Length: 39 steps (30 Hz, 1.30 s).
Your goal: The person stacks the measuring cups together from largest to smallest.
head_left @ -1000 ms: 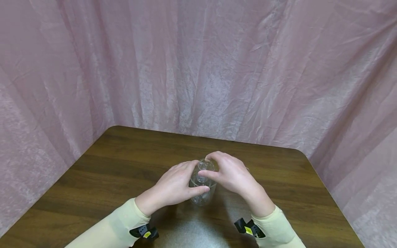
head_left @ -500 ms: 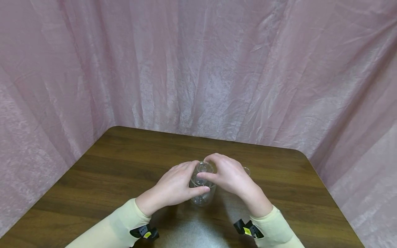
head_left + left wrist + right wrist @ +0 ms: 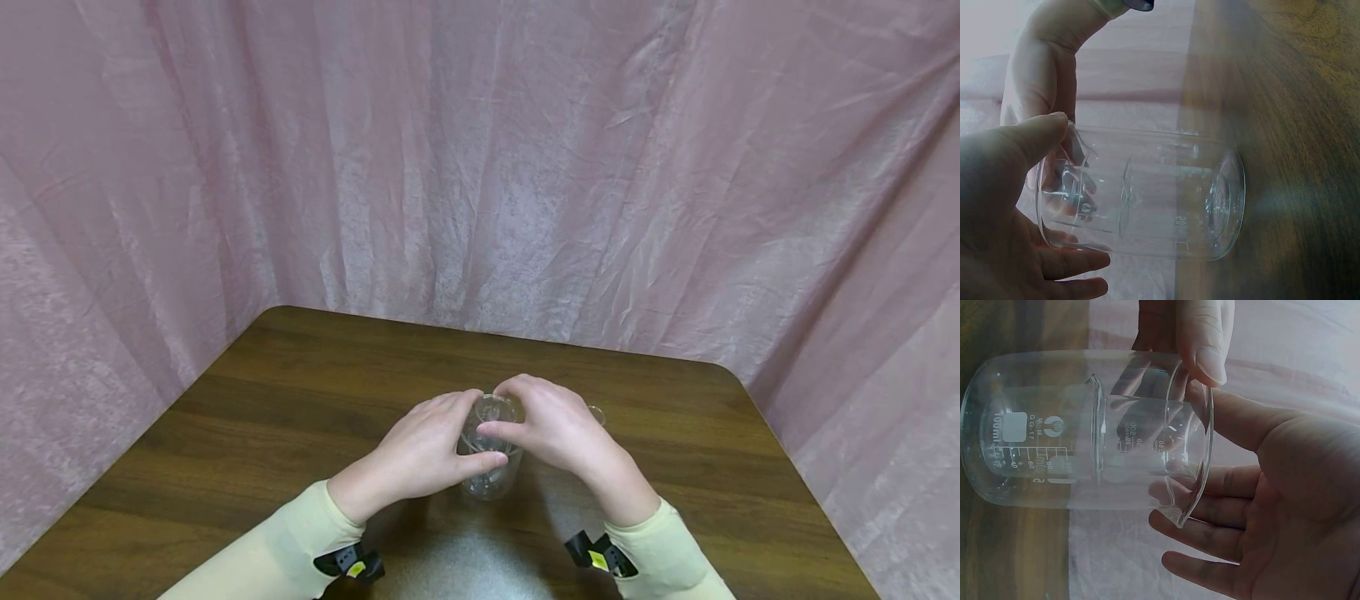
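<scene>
A large clear glass beaker (image 3: 489, 485) stands upright on the table, and my left hand (image 3: 420, 446) grips it near its rim, thumb at the near side. Inside its lower part sits a smaller beaker (image 3: 1029, 450) with white graduation marks. Above that, within the mouth of the large beaker, is the smallest beaker (image 3: 497, 407). My right hand (image 3: 558, 421) pinches it from above between thumb and fingers, which reach in past the large rim. In the right wrist view the left thumb (image 3: 1210, 359) presses on the large beaker's rim.
Just beyond the right hand, a small clear glass rim (image 3: 597, 414) peeks out, mostly hidden. The brown wooden table (image 3: 262, 433) has rounded far corners, and pink velvet curtains (image 3: 480, 167) hang behind it and to the sides.
The right hand has lowered slightly, bringing the smallest beaker deeper into the large one. More of the glass rim behind the hand shows. The left hand has stayed put.
</scene>
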{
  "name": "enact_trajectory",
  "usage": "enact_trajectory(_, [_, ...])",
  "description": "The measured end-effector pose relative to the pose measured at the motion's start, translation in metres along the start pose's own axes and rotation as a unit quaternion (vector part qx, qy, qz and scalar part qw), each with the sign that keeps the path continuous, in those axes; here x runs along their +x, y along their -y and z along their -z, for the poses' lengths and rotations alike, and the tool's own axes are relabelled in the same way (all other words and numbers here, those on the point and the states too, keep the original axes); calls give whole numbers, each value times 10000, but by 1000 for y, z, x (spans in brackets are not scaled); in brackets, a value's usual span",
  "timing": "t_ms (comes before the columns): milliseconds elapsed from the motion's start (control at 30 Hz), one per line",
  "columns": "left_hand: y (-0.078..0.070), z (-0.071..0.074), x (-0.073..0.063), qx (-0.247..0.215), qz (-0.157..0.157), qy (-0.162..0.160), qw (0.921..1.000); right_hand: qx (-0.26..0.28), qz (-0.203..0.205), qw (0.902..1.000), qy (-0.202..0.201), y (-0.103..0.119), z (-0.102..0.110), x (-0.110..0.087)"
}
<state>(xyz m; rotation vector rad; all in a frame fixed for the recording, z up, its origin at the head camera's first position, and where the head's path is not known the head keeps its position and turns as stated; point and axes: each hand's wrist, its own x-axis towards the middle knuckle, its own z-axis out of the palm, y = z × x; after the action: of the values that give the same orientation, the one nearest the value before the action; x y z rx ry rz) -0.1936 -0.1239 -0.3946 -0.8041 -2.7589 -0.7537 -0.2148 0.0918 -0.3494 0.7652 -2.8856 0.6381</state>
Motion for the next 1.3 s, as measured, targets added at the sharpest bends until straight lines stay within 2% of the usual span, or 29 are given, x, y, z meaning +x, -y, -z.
enact_trajectory(600, [0,0,1,23,89,76,9999,-14,-69,9996,281,-3,-4,0])
enact_trajectory(1067, [-1,2,1,-64,175,117,9998,-229,275,9986,378,-4,-2,0])
enact_trajectory(1300, [-2,2,1,9,230,187,9996,-280,282,9983,420,-3,-2,0])
